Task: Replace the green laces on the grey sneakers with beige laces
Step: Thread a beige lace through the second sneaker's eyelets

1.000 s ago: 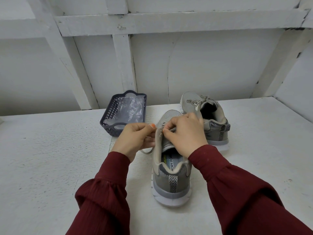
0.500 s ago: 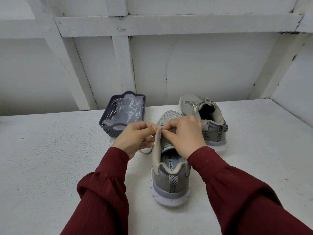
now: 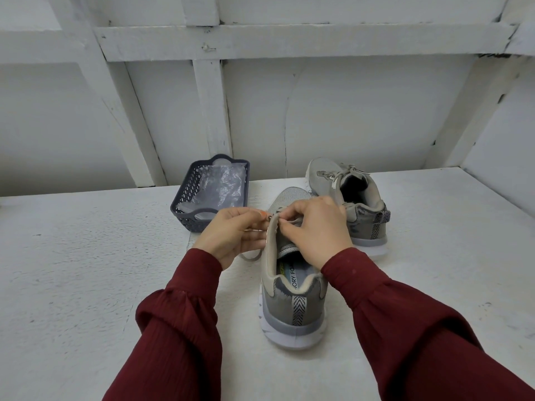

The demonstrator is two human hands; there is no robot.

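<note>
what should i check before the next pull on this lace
1. Near sneaker flat on the table, heel toward the person: ok.
2. Left hand grip on the beige lace: ok, a loop of it trails out below the hand.
3. Right hand pinching the collar by the top eyelets: ok.
4. Lace tip through the eyelet: cannot tell, both hands hide it.
5. No green lace in the near sneaker: cannot tell, eyelets covered.
6. Far sneaker laced and tied: ok.
</note>
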